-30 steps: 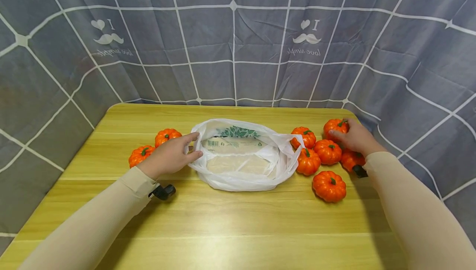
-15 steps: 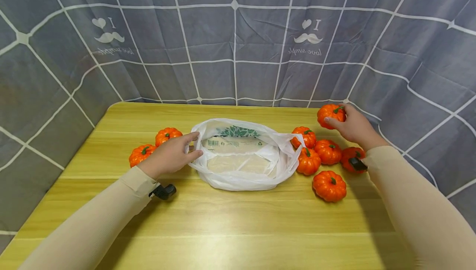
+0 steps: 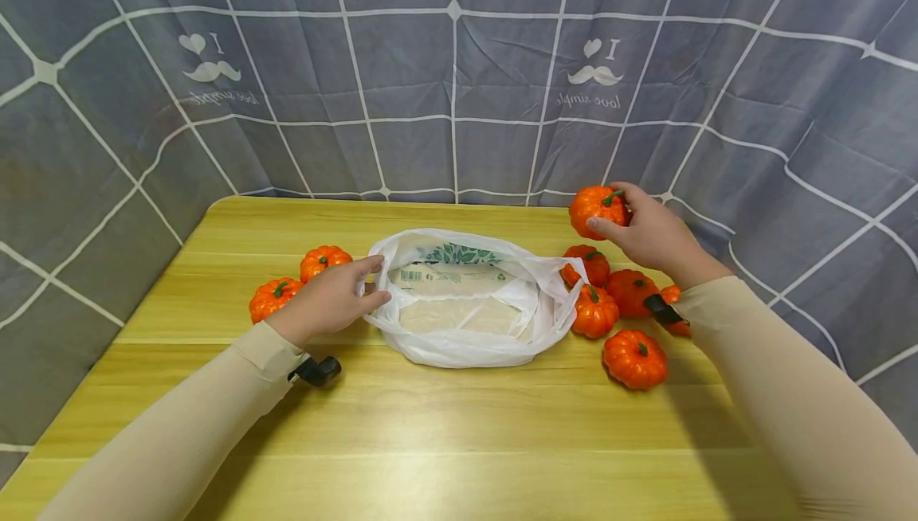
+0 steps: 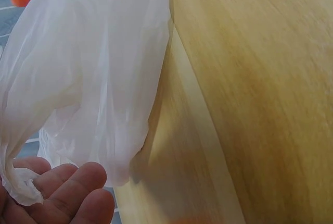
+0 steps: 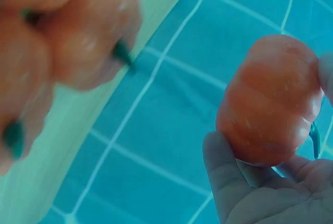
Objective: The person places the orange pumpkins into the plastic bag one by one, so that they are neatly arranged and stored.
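Observation:
My right hand [image 3: 649, 234] grips a small orange pumpkin [image 3: 598, 213] with a green stem, raised above the back right of the table. In the right wrist view, thumb and fingers sit on opposite sides of that pumpkin [image 5: 273, 101]. A white plastic bag [image 3: 459, 354] with a green leaf print lies mid-table, its mouth spread upward. At the bag's left rim my left hand [image 3: 326, 298] holds the handle; in the left wrist view a twist of the white plastic [image 4: 23, 187] lies across the curled fingers [image 4: 78, 185].
Several more pumpkins [image 3: 635, 359] lie right of the bag, some partly behind the right wrist. Two others, including one pumpkin [image 3: 275, 298], lie by the left hand. A grey checked curtain [image 3: 402, 83] surrounds the wooden table [image 3: 445, 441] at the back and sides.
My right hand has lifted the pumpkin from the right-hand group and carried it up and leftward. The left hand and the bag have stayed in place.

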Available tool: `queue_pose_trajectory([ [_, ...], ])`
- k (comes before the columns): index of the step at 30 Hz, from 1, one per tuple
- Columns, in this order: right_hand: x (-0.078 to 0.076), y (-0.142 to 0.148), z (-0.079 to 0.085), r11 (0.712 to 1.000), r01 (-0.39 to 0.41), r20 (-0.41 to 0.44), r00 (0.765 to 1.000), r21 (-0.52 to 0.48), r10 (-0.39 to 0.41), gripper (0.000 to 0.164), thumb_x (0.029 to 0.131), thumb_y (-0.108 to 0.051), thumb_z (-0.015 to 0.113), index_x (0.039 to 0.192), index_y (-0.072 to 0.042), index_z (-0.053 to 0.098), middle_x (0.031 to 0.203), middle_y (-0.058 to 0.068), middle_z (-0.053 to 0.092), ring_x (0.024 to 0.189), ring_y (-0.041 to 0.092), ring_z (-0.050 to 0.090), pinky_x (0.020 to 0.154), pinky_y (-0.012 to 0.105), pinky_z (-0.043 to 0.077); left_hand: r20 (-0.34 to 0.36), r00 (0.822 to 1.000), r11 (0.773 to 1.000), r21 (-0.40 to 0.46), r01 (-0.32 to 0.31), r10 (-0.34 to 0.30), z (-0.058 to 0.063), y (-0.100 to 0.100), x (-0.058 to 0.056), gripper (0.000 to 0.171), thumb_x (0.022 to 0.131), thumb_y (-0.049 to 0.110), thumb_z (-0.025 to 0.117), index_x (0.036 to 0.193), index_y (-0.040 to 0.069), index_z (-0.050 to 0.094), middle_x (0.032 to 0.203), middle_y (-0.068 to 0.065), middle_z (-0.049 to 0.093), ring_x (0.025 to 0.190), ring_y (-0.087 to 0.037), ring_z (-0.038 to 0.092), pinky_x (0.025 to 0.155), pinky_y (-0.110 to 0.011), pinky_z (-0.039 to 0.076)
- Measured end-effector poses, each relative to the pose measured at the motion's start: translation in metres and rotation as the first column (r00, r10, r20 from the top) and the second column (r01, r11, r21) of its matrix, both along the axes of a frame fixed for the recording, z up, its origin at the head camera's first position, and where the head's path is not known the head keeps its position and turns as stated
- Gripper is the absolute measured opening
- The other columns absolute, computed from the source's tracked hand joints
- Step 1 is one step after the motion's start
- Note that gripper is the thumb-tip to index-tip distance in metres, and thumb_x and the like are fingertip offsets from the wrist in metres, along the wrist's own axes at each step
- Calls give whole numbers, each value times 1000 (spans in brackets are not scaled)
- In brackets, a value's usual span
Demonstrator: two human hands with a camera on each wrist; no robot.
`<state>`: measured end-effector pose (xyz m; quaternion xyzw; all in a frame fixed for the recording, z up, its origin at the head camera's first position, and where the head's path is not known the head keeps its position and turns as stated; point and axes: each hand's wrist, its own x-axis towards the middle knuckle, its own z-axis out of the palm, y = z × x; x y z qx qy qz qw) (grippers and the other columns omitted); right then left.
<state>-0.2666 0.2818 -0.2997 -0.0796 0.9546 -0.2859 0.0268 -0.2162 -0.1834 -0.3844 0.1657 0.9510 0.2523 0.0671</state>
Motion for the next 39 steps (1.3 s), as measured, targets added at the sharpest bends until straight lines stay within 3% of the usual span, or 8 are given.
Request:
queue_pose_trajectory([
  [4, 4, -17, 3, 999, -40, 7, 999, -24, 40, 82, 103, -48, 64, 164, -7, 28, 142, 26, 56, 124, 42, 58, 108, 58, 48, 3, 1000, 1000, 7, -5, 5, 2, 0, 2, 72, 103, 38, 67, 160, 1, 42, 146, -19, 63, 111, -27, 68, 98, -49, 57],
  [13, 8, -53, 1, 991, -113, 17, 993, -68, 115, 75, 102, -41, 68, 162, -12, 33, 139, 19, 59, 116, 36, 64, 101, 52, 53, 0, 1000, 1000, 8, -8, 8, 0, 0, 1, 72, 103, 39, 67, 160, 2, 43, 144, -18, 64, 103, -23, 66, 94, -47, 57],
  [20, 9, -83, -3, 984, -167, 6, 986, -61, 168, 75, 100, -36, 72, 161, -13, 36, 137, 16, 60, 115, 34, 64, 100, 51, 54, -21, 1000, 1000, 8, 5, -5, -2, 1, 0, 70, 103, 38, 66, 159, 1, 44, 151, -19, 60, 109, -25, 68, 99, -51, 56],
  [27, 9, -111, -12, 974, -216, 31, 975, -70, 219, 81, 100, -37, 73, 165, -14, 31, 143, 15, 58, 120, 33, 62, 104, 51, 53, -19, 1000, 1000, 2, 6, -6, -2, 1, 1, 71, 103, 38, 66, 159, 2, 43, 148, -19, 62, 106, -24, 68, 96, -49, 57],
  [39, 5, -164, -37, 947, -316, 25, 948, -58, 318, 76, 98, -38, 75, 159, -10, 40, 146, 13, 58, 127, 32, 60, 111, 48, 50, -9, 1000, 999, 34, 8, -8, -3, 2, 1, 71, 104, 38, 66, 160, 3, 42, 155, -18, 56, 119, -28, 68, 104, -52, 53],
])
